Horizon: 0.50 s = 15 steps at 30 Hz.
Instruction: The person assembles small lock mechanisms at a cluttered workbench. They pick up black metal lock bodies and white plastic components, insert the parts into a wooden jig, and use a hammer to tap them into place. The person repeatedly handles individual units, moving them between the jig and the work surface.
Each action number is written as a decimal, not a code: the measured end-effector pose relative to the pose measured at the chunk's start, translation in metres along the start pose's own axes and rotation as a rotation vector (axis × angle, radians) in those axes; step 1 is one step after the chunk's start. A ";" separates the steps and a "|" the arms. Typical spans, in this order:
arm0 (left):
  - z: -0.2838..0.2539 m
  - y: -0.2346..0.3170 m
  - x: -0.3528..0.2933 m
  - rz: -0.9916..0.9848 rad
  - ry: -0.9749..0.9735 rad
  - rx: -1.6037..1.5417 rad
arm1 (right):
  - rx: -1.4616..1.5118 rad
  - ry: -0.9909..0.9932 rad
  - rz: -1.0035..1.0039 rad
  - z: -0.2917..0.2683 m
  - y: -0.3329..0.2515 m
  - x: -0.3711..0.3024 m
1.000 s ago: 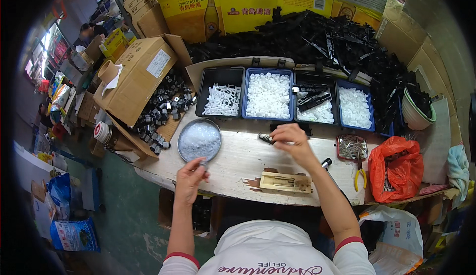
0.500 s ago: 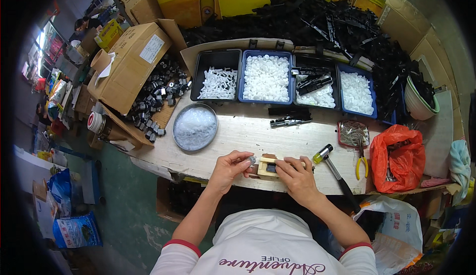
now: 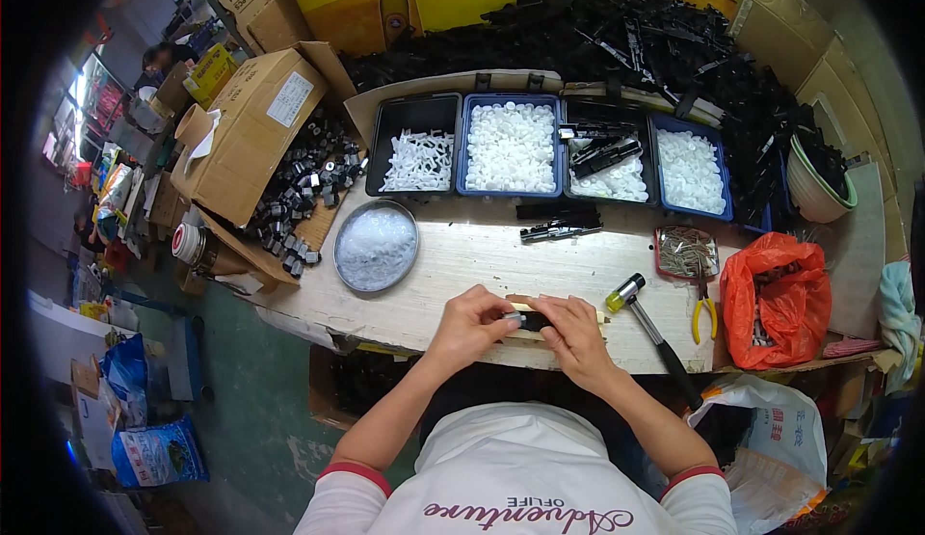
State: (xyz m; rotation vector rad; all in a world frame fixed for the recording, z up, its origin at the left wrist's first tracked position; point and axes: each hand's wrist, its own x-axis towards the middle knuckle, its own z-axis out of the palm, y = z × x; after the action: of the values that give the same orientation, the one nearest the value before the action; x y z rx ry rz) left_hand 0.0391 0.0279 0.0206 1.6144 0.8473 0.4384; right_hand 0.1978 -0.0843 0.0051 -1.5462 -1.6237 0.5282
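Black plastic, a small part [image 3: 533, 320] is lying between the two hands at the near edge of the pale wooden counter [image 3: 482, 255], resting on a wooden block [image 3: 525, 333] that is mostly hidden beneath the hands. The left hand [image 3: 474, 320] is pinching the part's left end, where a small pale piece is showing at the fingers [image 3: 503, 315], which are closing together on it; the right hand [image 3: 570, 331] is pressing curled fingers against the part's right end, gripping it from that side. Just to the right, a hammer [image 3: 647, 333] with a yellow-green head is lying at an angle, its black handle overhanging the counter's edge. A round metal dish [image 3: 376, 245] of clear pieces is sitting well to the left, and blue trays [image 3: 511, 147] of white parts are lining the far side.
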 end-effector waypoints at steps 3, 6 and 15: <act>0.013 0.002 0.007 0.258 0.029 0.430 | -0.028 0.059 -0.030 0.003 0.004 -0.003; 0.010 -0.009 0.014 0.060 0.015 0.352 | -0.037 0.080 -0.032 0.004 0.006 -0.005; 0.016 -0.018 0.018 0.075 0.056 0.302 | 0.028 0.128 -0.002 0.001 0.008 -0.004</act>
State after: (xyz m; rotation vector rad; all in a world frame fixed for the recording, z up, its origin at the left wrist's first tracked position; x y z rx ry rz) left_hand 0.0569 0.0311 -0.0036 1.9238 0.9313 0.4250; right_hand 0.2015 -0.0863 -0.0023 -1.5258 -1.5149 0.4403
